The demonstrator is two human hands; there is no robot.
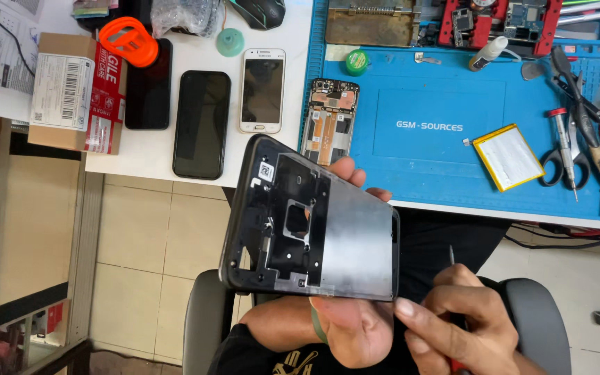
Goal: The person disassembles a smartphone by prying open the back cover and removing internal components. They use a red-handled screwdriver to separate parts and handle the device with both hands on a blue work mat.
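Left hand [355, 326] grips the black plastic-and-metal phone mid-frame with its bare silver back plate [314, 222], fingers curled over the far edge and palm under the near edge, so it is clamped on the frame and holds it in the air above the lap, just in front of the blue rubber repair mat [439, 149]. Right hand [460, 326] is closed around a thin metal-tipped tool with a red handle [453, 278], its point near the frame's lower right corner.

The frame looks light and stiff, but thin around its cut-outs, so it is probably easy to bend or scratch; the long side rails seem the safest hold. The smooth plate likely turns slippery under fingers.

Most of the tool is hidden inside the fist, so its kind is unclear. Small parts in the frame's dark upper half are hard to make out.
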